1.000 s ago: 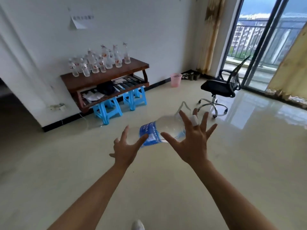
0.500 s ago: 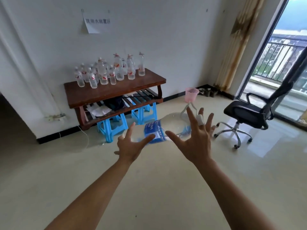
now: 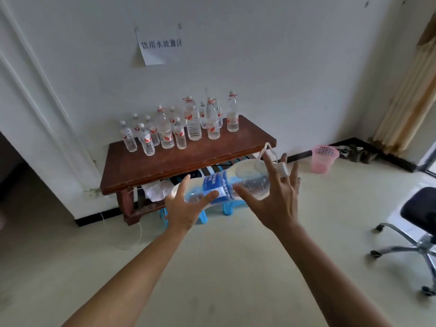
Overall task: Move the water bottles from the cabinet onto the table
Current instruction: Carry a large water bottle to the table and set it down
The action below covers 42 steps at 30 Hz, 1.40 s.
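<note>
in front of the low brown table (image 3: 188, 159), above the pale floor, a big water bottle (image 3: 226, 185) lies almost flat between the two hands. its bottom end points to the left and a little down, and its neck end points to the right and a little up. it has a blue label around the middle. the left hand (image 3: 182, 208) is at the bottom end: the thumb lies straight on the front of the bottle beside the label and the first finger stands straight up behind it; the other fingers are hidden. the right hand (image 3: 276, 204) is at the neck end, with the thumb stretched to the left along the clear part and the fingers spread wide and straight. the white cap (image 3: 283, 169) shows between two of these fingers, and a thin white carrying loop (image 3: 266, 149) stands up above them. neither hand closes round the bottle; both carry it with straight fingers. both arms are stretched forward, bare. on the far part of the table top stands a group of smaller bottles (image 3: 179, 131), upright, near the white wall.
</note>
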Each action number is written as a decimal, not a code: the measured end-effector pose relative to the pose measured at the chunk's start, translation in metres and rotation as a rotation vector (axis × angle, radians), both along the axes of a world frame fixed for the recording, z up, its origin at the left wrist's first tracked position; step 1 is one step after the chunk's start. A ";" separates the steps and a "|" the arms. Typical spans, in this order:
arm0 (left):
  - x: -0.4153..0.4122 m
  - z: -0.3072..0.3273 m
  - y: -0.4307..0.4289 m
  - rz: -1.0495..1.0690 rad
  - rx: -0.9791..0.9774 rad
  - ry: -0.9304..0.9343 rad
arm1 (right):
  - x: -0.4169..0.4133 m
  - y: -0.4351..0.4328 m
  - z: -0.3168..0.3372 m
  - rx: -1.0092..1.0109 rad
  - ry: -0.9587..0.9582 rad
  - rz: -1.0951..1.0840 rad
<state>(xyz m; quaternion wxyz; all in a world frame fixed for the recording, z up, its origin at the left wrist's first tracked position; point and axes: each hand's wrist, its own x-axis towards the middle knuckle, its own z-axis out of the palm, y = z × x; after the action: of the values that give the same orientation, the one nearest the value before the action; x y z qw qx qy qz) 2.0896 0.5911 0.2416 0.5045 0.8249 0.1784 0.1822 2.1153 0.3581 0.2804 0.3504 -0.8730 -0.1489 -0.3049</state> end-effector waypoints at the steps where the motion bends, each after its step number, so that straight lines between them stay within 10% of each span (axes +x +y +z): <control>1: 0.022 0.002 0.009 0.024 0.013 -0.019 | 0.029 0.009 0.000 -0.018 0.010 0.014; 22: 0.467 -0.061 0.239 0.021 -0.174 0.209 | 0.491 0.250 -0.047 -0.137 0.139 0.082; 42: 0.580 -0.139 0.359 0.119 -0.561 0.412 | 0.656 0.407 -0.123 -0.130 0.402 0.529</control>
<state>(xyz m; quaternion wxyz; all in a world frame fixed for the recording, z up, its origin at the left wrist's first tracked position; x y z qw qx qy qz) 2.6694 0.9501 0.1022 0.6535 0.6617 0.3673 -0.0153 2.7715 0.7652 0.1573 0.3832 -0.8672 -0.3176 -0.0150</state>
